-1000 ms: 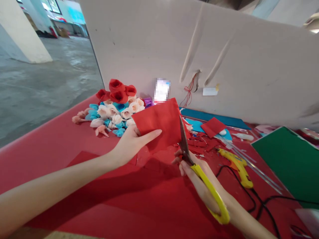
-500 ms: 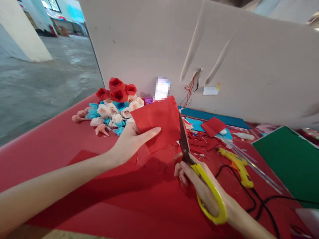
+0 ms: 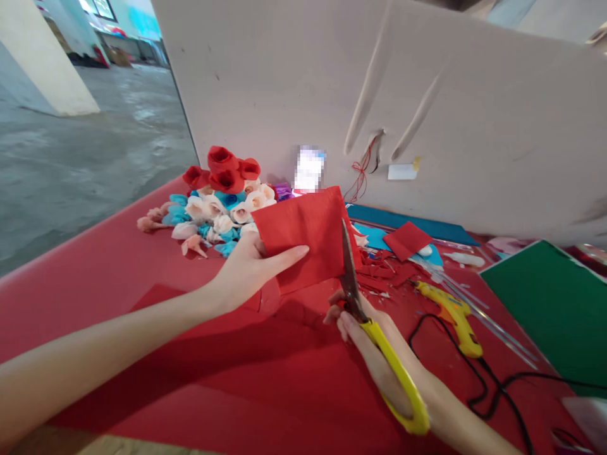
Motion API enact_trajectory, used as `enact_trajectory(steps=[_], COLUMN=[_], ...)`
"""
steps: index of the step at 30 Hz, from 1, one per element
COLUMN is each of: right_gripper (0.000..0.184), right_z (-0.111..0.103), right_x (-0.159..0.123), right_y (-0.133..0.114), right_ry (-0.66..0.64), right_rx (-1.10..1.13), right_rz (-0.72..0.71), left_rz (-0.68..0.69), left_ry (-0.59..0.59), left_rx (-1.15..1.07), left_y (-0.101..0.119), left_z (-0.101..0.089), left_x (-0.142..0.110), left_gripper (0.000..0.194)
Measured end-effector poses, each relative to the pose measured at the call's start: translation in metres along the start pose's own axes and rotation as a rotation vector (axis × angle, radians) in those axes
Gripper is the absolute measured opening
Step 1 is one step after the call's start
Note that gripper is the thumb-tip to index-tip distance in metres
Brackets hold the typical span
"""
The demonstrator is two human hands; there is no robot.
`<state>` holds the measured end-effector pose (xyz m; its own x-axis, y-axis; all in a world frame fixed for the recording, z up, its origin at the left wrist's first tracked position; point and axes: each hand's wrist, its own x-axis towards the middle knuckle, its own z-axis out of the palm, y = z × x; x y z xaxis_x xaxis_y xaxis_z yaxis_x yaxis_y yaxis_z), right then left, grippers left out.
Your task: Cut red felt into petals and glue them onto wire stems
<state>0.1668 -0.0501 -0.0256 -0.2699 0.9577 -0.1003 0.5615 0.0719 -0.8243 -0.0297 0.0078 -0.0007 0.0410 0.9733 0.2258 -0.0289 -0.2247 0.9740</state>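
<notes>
My left hand [image 3: 258, 262] pinches a folded piece of red crepe paper [image 3: 308, 243], thumb on top and fingers hidden behind it. Yellow-handled scissors [image 3: 374, 335] are gripped in my right hand [image 3: 374, 341], their dark blades pointing up and away from me. The blades lie along the right side of the paper, where a narrow edge of it stands apart beyond them. Under and right of the blades lie red paper scraps [image 3: 384, 275]. A large red sheet [image 3: 227, 379] spreads beneath both arms.
Several red, white and blue paper flowers [image 3: 220, 196] are piled at the back left. At right lie a yellow glue gun [image 3: 453, 316] with a black cord, a red paper square [image 3: 406, 241] and a green board [image 3: 554, 309]. A pale upright panel [image 3: 265, 76] borders the table's back.
The scissors have shifted slightly, their blades now overlapping the paper's right side. A strip along that edge now shows to the right of the blades. My left hand has barely moved.
</notes>
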Motion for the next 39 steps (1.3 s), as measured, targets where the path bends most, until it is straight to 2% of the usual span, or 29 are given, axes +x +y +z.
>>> enact_trajectory(steps=[5, 10, 17, 23, 27, 33, 36, 39], right_gripper=[0.033, 0.030, 0.029, 0.030, 0.031, 0.033, 0.033, 0.034], right_z=[0.001, 0.003, 0.003, 0.001, 0.001, 0.005, 0.005, 0.004], right_x=[0.000, 0.001, -0.003, -0.011, -0.012, -0.011, -0.010, -0.009], right_y=[-0.002, 0.000, 0.002, -0.003, -0.005, 0.001, 0.001, -0.001], right_ry=[0.046, 0.058, 0.014, -0.005, -0.025, 0.018, 0.028, 0.024], right_rx=[-0.003, 0.020, 0.077, 0.035, 0.031, 0.054, 0.051, 0.028], right_rz=[-0.032, -0.071, -0.027, 0.010, 0.026, 0.043, 0.033, 0.017], left_rz=[-0.012, -0.035, -0.120, -0.027, -0.016, 0.025, 0.081, 0.065], left_ry=[-0.019, -0.020, -0.056, -0.012, -0.018, -0.047, -0.085, -0.122], left_rx=[0.012, -0.026, -0.023, 0.003, 0.015, 0.162, 0.161, 0.134], left_y=[0.001, 0.002, 0.007, 0.004, 0.005, 0.003, 0.003, 0.005], left_z=[-0.001, 0.001, 0.001, -0.001, -0.002, -0.002, -0.001, 0.001], left_x=[-0.001, -0.003, -0.002, -0.001, -0.003, -0.008, -0.010, -0.013], left_gripper=[0.017, 0.024, 0.015, 0.019, 0.020, 0.014, 0.011, 0.012])
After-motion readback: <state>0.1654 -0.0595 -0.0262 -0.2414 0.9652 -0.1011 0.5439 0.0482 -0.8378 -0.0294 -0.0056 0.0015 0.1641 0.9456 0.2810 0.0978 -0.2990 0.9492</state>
